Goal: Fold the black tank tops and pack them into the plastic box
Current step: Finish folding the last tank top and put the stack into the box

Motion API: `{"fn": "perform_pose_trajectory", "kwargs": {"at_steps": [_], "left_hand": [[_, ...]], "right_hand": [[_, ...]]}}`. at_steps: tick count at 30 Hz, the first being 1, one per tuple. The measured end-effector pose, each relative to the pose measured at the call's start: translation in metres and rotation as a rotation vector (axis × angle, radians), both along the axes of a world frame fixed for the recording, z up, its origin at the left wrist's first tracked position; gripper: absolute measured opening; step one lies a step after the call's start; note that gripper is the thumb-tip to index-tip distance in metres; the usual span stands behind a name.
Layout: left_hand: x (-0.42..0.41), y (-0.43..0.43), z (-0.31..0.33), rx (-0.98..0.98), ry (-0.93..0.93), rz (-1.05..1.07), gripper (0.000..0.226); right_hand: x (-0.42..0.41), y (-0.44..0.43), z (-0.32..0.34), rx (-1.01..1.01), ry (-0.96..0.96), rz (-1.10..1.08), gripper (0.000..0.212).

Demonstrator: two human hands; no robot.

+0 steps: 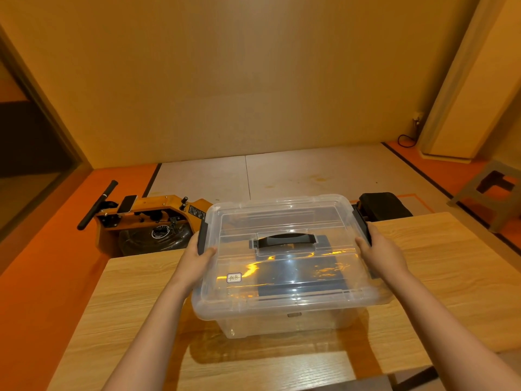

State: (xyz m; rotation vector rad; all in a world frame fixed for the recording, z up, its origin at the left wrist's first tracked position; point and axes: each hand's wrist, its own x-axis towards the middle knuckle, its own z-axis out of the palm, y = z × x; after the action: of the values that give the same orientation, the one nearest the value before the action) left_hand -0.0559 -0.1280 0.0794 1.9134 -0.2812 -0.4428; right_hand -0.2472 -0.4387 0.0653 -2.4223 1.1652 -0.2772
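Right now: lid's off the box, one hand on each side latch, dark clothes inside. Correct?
Not quite: the head view shows the lid on the box. The rest holds: the left hand grips the left latch, the right hand grips the right latch, and dark clothes lie inside.

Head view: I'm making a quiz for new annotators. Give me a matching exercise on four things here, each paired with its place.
Things:
1. left hand
2. right hand
3. black handle
4. white label

Places:
A. flat at the middle of the lid
B. holding the plastic box at its right end
C. on the lid near its front left corner
D. holding the box at its left end

Pairs: 1-D, 2-B, 3-A, 4-C
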Motion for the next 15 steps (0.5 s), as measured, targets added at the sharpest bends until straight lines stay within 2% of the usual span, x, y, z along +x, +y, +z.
{"fn": "perform_pose_trajectory", "kwargs": {"at_steps": [5,10,15], "left_hand": [[-0.001,0.001,-0.002,-0.010,0.023,-0.001,0.064],[-0.024,0.001,-0.007,-0.071,-0.005,0.018,0.052],[-0.029,0.002,-0.012,-0.070,-0.037,0.031,0.053]], "right_hand": [[0.003,-0.002,0.006,0.054,0.028,0.048,0.059],[0.000,-0.015,0.011,0.099,0.058,0.069,0.061],[-0.014,-0.014,0.009,0.058,0.058,0.119,0.062]]}}
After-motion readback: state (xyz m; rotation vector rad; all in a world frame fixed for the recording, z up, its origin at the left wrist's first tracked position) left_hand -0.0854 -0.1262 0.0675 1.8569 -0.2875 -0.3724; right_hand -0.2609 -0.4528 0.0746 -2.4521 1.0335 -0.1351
